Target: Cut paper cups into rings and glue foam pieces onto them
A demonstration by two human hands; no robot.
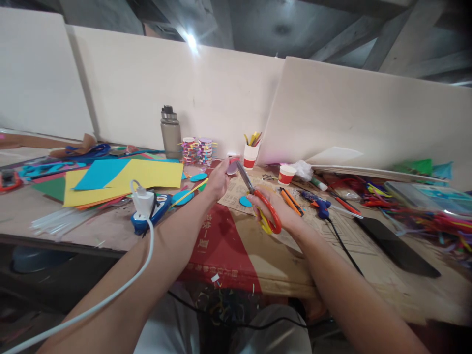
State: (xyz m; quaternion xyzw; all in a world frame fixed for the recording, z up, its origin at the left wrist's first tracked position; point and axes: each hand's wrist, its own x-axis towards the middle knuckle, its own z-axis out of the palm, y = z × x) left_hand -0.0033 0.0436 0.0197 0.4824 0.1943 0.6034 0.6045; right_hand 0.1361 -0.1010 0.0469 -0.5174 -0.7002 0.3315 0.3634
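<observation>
- Left hand (218, 181) pinches a small pinkish paper piece (232, 166) above the table (236, 255).
- Right hand (275, 209) grips red-handled scissors (258, 199), blades open, tips touching the piece.
- Blue paper disc (245, 201) lies just below the blades.

right hand (275, 209) gripping scissors (260, 199), left hand (218, 181) pinching paper piece (232, 166)

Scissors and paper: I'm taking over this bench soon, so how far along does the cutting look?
Done: teal cut discs lie on the table, and stacks of finished layered pieces stand by the bottle. In hand: the left hand holds a small pinkish piece at the blades of the scissors in the right hand. Left: uncut yellow and blue sheets.
</observation>
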